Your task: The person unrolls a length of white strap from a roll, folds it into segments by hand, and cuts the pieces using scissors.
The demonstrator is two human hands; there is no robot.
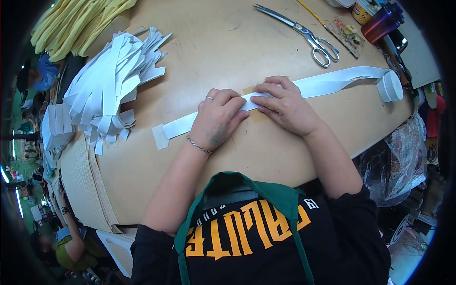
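A white elastic-like band (178, 122) lies diagonally across the tan table, running right to a roll (389, 87). My left hand (219, 116) grips it near the middle, fingers curled on top and thumb along the lower edge. Just right, my right hand (287, 107) presses on the band with bent fingers, over a tan tape patch (259, 115). A pale tape piece (159, 138) is at the band's left end. Above lie metal scissors (319, 50). A pile of cut white strips (109, 80) sits left of my left hand.
Yellow fabric strips (76, 23) fill the back left, layered card sheets (85, 185) the left edge. A pencil (316, 16), tub (361, 12) and tumbler (380, 23) stand or lie back right. Clear plastic (389, 161) is beside the table edge (375, 139). Other people (71, 247) work at left.
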